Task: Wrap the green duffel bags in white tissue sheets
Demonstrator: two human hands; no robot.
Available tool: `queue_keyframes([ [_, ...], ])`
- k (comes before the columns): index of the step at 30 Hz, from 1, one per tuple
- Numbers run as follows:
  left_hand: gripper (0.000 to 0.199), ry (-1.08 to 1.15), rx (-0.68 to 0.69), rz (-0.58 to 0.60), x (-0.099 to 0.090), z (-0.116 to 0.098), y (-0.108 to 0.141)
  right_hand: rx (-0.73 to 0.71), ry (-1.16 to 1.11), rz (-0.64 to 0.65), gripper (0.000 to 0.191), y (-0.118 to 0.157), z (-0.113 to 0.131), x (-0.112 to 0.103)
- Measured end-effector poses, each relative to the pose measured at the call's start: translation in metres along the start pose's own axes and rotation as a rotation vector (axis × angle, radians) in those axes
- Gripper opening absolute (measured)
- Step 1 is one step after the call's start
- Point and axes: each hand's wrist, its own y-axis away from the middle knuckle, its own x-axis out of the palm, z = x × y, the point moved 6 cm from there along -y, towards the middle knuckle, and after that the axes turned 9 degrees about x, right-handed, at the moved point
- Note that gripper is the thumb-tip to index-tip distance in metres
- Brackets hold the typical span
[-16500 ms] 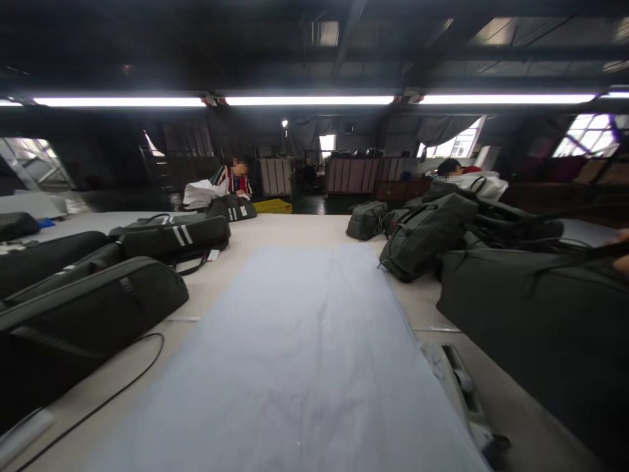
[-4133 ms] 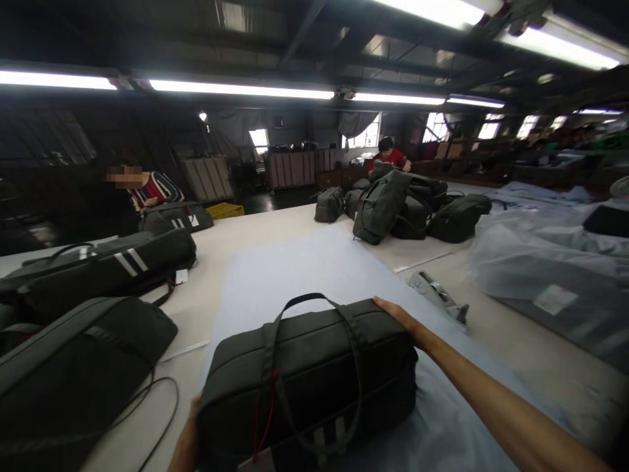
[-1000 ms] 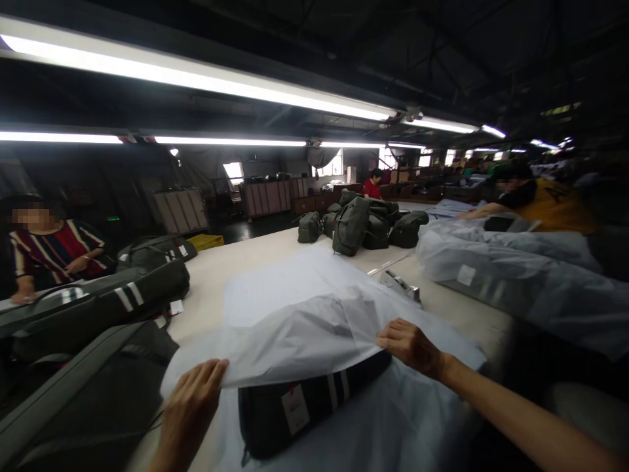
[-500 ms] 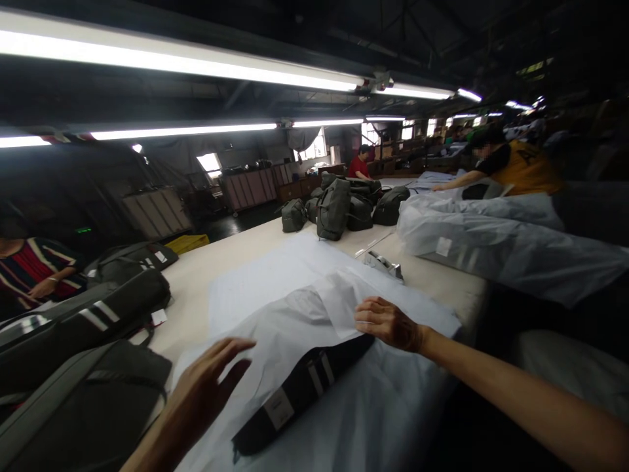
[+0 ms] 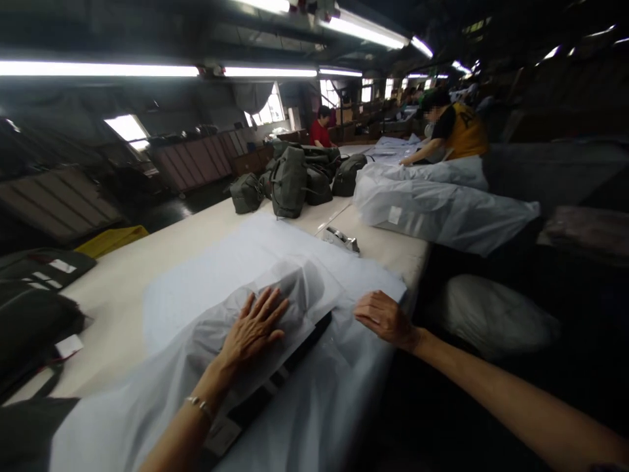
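Observation:
A dark bag (image 5: 299,353) with light stripes and a pale label lies at the table's near edge, mostly covered by a thin translucent white sheet (image 5: 189,357). My left hand (image 5: 255,328) rests on top of this sheet, fingers spread, pressing over the bag. To the right of the bag is my right hand (image 5: 386,319), its fingers curled closed above the white sheeting; what they hold, if anything, is hidden. More white sheeting (image 5: 216,278) is spread flat beneath and beyond the bag.
A tape dispenser (image 5: 341,240) sits beyond my hands on the pale table (image 5: 113,282). Several dark bags (image 5: 289,183) stand at the back, others (image 5: 34,321) at left. A plastic-wrapped bag (image 5: 432,203) lies right, near a person in a yellow vest (image 5: 469,128). Another person wears red (image 5: 320,133).
My left hand has come down onto the sheet over the bag. The sheet now covers more of the bag. My right hand has curled closed and is apart from the bag. The view has turned right.

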Motion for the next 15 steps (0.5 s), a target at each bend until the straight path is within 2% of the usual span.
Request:
queue_keyframes([
  [1,0.068,0.004,0.000,0.001,0.000,0.000,-0.001,0.279,-0.094,-0.037,0.012,0.029,-0.033,-0.004],
  [3,0.067,0.023,-0.008,0.013,-0.002,0.000,-0.004,0.922,-0.320,-0.074,0.023,0.112,-0.095,0.004],
  [4,0.067,0.033,-0.014,0.023,-0.002,-0.001,-0.005,1.221,-0.437,-0.059,0.031,0.159,-0.114,0.016],
  [6,0.066,0.045,-0.028,0.038,-0.004,-0.002,-0.007,1.569,-0.572,0.002,0.049,0.237,-0.125,0.047],
  [8,0.064,0.051,-0.040,0.045,-0.005,-0.004,-0.008,1.728,-0.654,0.029,0.066,0.290,-0.117,0.082],
  [10,0.063,0.060,-0.050,0.047,-0.006,-0.006,-0.008,1.832,-0.752,0.008,0.080,0.321,-0.102,0.122],
  [13,0.061,0.079,-0.058,0.050,-0.006,-0.007,-0.009,1.895,-0.940,-0.045,0.085,0.338,-0.080,0.183],
  [15,0.060,0.088,-0.058,0.043,-0.006,-0.008,-0.009,1.844,-1.138,-0.090,0.084,0.336,-0.069,0.217],
])
